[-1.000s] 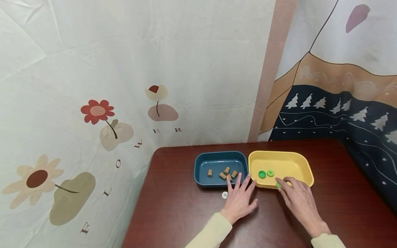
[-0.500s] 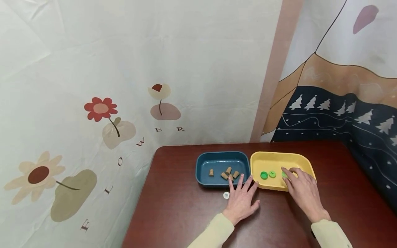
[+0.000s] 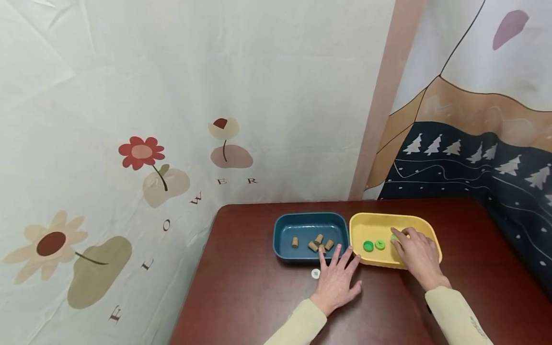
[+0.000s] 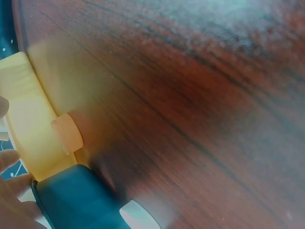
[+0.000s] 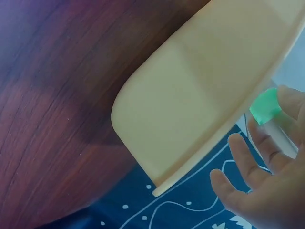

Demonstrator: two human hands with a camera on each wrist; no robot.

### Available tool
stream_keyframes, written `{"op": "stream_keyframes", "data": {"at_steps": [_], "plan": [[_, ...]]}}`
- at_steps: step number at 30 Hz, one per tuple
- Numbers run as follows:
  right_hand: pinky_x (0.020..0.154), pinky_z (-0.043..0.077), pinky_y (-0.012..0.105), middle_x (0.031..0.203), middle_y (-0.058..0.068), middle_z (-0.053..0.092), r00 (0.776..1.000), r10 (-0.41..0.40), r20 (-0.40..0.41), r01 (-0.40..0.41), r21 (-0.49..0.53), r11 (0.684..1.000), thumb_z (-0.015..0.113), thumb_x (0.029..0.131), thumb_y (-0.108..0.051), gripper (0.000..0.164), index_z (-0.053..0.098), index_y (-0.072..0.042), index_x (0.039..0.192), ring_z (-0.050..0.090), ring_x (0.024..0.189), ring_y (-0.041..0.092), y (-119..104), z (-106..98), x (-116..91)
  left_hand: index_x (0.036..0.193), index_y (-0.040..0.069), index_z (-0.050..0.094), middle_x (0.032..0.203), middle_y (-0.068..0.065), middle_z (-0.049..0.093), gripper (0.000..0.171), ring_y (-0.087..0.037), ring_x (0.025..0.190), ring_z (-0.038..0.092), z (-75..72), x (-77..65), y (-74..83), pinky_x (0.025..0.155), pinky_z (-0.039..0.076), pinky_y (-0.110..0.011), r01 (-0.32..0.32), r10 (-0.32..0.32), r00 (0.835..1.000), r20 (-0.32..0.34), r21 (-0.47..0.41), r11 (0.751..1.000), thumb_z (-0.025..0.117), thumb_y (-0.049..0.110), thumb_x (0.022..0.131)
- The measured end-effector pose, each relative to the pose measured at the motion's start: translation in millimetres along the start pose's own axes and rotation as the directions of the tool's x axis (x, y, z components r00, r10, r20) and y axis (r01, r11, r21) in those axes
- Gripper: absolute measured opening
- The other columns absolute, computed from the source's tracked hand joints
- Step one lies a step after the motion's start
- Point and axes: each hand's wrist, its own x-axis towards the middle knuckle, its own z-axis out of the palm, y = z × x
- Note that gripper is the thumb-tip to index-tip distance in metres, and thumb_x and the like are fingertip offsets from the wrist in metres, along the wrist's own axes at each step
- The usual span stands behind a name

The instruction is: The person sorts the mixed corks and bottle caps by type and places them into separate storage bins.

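Observation:
My right hand (image 3: 417, 254) is over the yellow tray (image 3: 427, 225), pinching a green bottle cap (image 5: 265, 106) between thumb and fingertips. Two more green caps (image 3: 379, 245) lie on that tray's floor. Spread flat, my left hand (image 3: 338, 282) has its fingertips at the near rims of the blue tray (image 3: 280, 225) and the yellow tray. Several corks (image 3: 318, 239) are grouped in the blue tray, and one cork (image 3: 295, 242) stands apart at left. In the left wrist view an orange cap (image 4: 69, 133) is against the yellow tray's wall; the hand hides it in the head view.
A small white disc (image 3: 316, 273) lies on the brown table (image 3: 241, 297) just in front of the blue tray. The two trays sit side by side, close together. A printed cloth wall (image 3: 293, 120) rises right behind the table.
My right hand has lifted the green cap from the yellow tray's near edge, moving inward over the tray. The left hand stays in place while the head view shifts slightly.

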Motion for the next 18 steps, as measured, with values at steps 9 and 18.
{"op": "stream_keyframes", "data": {"at_steps": [9,18], "plan": [[0.082,0.044,0.071,0.111,0.027,0.061,0.984,0.091,0.156,-0.088,-0.026,0.996,0.067,0.1,-0.021,0.041,0.066,0.0,0.134,0.06,0.097,0.05,2.4,6.0,7.7,0.15,0.032,0.055,0.161,0.003,0.044,0.065,-0.029,0.15,0.038,2.0,0.0,0.3,0.108,0.03,-0.075,-0.006,0.006,1.0,-0.006,-0.016,1.0,0.064,0.061,0.093],[0.079,0.044,0.071,0.118,0.032,0.06,0.947,0.151,0.285,-0.144,-0.045,0.989,0.067,0.099,-0.021,0.039,0.067,0.0,0.131,0.059,0.098,0.054,5.3,9.4,14.3,0.15,0.032,0.055,0.16,0.003,0.045,0.065,-0.028,0.15,0.038,3.8,0.1,-0.8,0.109,0.03,-0.075,-0.003,0.003,1.0,-0.02,-0.018,1.0,0.064,0.061,0.092]]}}
